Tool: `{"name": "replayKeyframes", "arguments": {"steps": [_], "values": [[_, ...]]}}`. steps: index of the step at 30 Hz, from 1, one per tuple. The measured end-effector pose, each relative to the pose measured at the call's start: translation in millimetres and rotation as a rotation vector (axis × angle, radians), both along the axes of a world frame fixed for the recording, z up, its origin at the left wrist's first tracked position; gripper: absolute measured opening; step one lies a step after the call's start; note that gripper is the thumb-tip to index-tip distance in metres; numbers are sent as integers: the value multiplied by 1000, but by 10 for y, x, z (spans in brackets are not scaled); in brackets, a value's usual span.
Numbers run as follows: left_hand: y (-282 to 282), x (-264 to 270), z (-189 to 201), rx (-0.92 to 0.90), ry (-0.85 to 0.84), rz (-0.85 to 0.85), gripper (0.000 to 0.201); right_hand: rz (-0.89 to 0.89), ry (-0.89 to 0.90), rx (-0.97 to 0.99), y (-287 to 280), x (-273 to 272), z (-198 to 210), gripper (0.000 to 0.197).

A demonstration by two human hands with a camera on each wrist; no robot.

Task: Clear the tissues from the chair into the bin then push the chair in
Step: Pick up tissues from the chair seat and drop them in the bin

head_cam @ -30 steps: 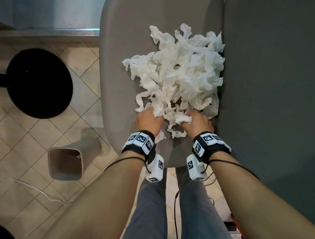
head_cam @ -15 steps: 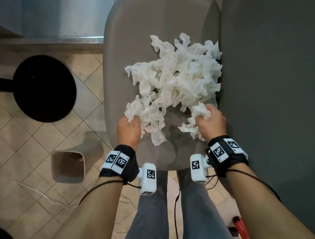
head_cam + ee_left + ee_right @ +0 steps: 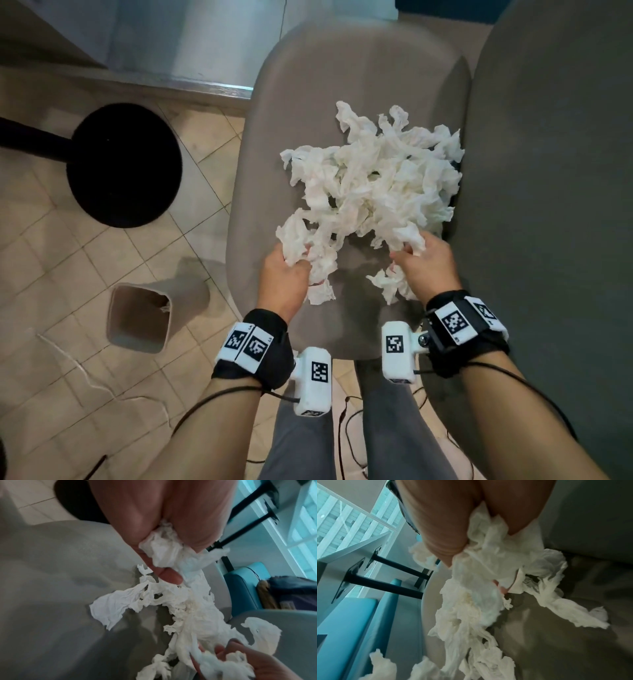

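Soft, light crumpled tissues [image 3: 373,181] at frame centre tear easily; left hand [image 3: 284,277] and right hand [image 3: 426,262] each clench near-edge bunches.

A crumpled white heap of tissues [image 3: 373,181] lies on my grey chair [image 3: 359,85], its near edge lifted off the seat. The open grey bin [image 3: 138,317] stands on the floor left of the chair.

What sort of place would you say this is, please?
Probably a café or canteen seating area: a tiled floor, a pedestal table's round black base, a teal bench and grey padded chairs.
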State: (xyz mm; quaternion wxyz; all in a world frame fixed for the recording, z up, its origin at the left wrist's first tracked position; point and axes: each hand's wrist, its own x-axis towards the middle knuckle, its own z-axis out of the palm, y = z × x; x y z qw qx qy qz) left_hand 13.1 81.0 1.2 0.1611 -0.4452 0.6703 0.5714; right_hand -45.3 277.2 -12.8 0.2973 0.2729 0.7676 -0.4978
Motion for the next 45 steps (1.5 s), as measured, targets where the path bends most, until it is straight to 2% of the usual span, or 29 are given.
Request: {"name": "replayKeyframes", "arguments": {"steps": [2,4,7,9,11,13,14,16,18,20,22,26,27,31,32,33,35,37,38,39,41,42,45], "values": [[58,43,69,0,-8,73,25,-96,-16,-121,-59,-43,64,34],[117,75,155,3,-5,162,25,-120,-9,-173,-92,-70,137,32],[174,103,315,67,5,279,20,2,85,-105,-68,-106,192,21],[196,124,411,132,58,274,16,79,131,-67,-49,-135,217,12],[203,150,460,150,113,217,14,115,122,-46,-63,-151,245,28],[164,202,409,119,84,183,26,96,122,-43,-103,-167,277,30],[136,222,404,113,65,194,23,84,112,-40,-138,-168,317,37],[88,255,443,133,70,236,6,89,61,9,-213,-160,375,62],[22,294,480,136,73,276,20,106,23,47,-314,-160,429,83],[-63,344,495,165,79,310,19,130,4,66,-430,-149,426,88],[-166,417,493,207,84,346,24,190,16,63,-574,-106,429,77],[-417,702,480,169,92,399,24,380,117,-56,-891,97,412,27],[-500,795,465,162,88,419,25,434,166,-89,-987,163,415,22],[-893,1281,395,148,53,473,27,647,266,-179,-1501,536,433,20],[-1003,1418,389,128,39,482,34,694,244,-177,-1668,652,471,18],[-1117,1555,368,103,35,486,44,736,218,-172,-1832,767,485,26],[-1356,1892,267,57,-6,530,60,840,133,-162,-2228,1035,519,50],[-1612,2250,124,16,-63,597,67,892,-1,-145,-2634,1298,457,68],[-1736,2439,35,-14,-105,617,69,917,-48,-145,-2822,1435,377,67],[-1844,2624,-64,-40,-146,622,70,955,-70,-141,-2992,1570,278,58],[-2048,2962,-263,-61,-174,636,60,1067,-90,-130,-3316,1817,78,33],[-2155,3114,-368,-43,-146,656,49,1111,-99,-152,-3474,1928,-24,29],[-2448,3483,-751,-41,-87,644,17,1207,-74,-185,-3918,2194,-286,33]]}}
